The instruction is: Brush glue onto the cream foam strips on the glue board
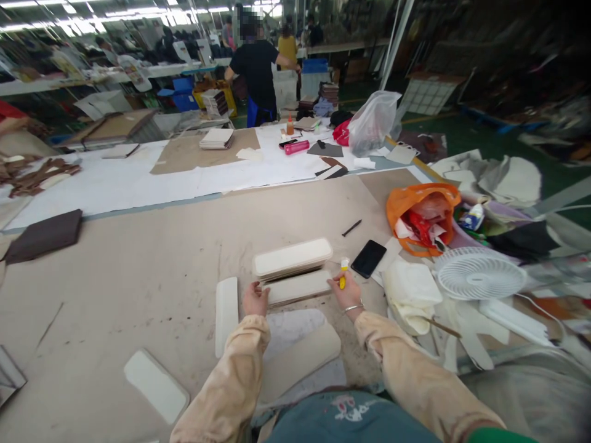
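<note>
My left hand is closed on the left end of a long cream panel with rounded corners, the top one of a low stack. My right hand has its fingertips at the panel's right end. A small yellow tool with a pale tip sticks up from the same hand, its exact kind unclear. Directly behind lies a second stack of cream panels. Single panels rest left of my left hand and farther toward the lower left. A larger cream piece lies between my forearms on greyish sheets.
To the right are a black phone, a dark pen, an orange bag, a white container and a white fan. A dark brown folded piece lies far left. A person in black stands beyond the table.
</note>
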{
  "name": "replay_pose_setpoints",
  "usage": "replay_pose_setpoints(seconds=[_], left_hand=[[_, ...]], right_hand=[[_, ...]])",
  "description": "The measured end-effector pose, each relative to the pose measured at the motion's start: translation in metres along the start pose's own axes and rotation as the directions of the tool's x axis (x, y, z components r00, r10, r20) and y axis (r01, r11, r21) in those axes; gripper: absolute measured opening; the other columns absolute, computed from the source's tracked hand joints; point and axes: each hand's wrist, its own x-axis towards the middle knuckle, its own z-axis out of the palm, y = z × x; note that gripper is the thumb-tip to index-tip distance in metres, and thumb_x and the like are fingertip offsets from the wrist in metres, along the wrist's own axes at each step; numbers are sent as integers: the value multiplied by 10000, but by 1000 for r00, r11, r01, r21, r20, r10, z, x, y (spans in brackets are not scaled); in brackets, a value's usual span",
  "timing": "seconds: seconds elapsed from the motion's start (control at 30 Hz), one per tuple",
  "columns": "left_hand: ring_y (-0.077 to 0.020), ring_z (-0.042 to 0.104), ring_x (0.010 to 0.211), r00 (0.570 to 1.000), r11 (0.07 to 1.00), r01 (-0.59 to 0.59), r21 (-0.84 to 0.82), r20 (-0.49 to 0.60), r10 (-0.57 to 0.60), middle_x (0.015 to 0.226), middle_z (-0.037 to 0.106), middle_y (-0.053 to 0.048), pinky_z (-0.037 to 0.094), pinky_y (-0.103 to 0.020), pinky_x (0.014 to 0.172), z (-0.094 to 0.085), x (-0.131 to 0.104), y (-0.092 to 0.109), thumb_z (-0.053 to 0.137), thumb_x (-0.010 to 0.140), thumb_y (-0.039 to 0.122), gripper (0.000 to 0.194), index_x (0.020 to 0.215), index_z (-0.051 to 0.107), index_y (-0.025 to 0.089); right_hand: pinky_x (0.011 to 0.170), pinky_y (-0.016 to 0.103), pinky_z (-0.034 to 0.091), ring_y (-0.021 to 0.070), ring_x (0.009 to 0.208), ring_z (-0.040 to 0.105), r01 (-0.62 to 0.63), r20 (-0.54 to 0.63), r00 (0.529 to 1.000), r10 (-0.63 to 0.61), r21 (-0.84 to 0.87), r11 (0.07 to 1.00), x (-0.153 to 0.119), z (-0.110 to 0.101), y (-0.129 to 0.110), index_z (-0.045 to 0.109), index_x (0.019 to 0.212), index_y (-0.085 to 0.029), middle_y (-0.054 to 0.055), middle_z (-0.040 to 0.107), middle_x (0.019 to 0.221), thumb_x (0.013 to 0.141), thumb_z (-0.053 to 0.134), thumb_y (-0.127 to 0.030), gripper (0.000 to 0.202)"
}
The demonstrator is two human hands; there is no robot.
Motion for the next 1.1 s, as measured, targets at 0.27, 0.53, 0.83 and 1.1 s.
replay_pose_setpoints(seconds=[0.27,0.53,0.83,1.1], left_hand=[[-173,607,820,997,997,-72,-36,2,72,943,622,-71,489,-317,759,-28,-36,-30,542,739,394,324,963,587,164],[-289,388,1213,899,909,-400,117,240,365,1281,429,-130,321,-474,1015,-87,-160,-113,729,564,409,791,1260,421,196],[-317,298,1275,878,883,-420,208,338,338,1367,325,-149,272,-512,1034,-72,-192,-122,761,489,330,965,1331,308,199],[-286,378,1219,876,870,-429,243,346,336,1315,412,-135,309,-470,1012,-70,-189,-128,750,491,308,856,1263,404,177]], right_hand=[[558,246,403,146,571,541,159,-53,986,-160,-27,987,-31,-54,11,532,802,-192,13,593,683,787,507,-472,281],[530,233,429,128,557,521,74,344,917,-199,345,936,-105,-102,29,547,971,-187,4,587,674,851,459,-415,272],[600,222,422,119,584,552,100,741,516,-431,447,889,-153,-45,-42,608,874,-175,-13,600,603,857,453,-371,250],[586,210,413,109,551,530,107,807,398,-437,432,895,-168,-3,-60,616,847,-189,-33,583,567,842,462,-382,247]])
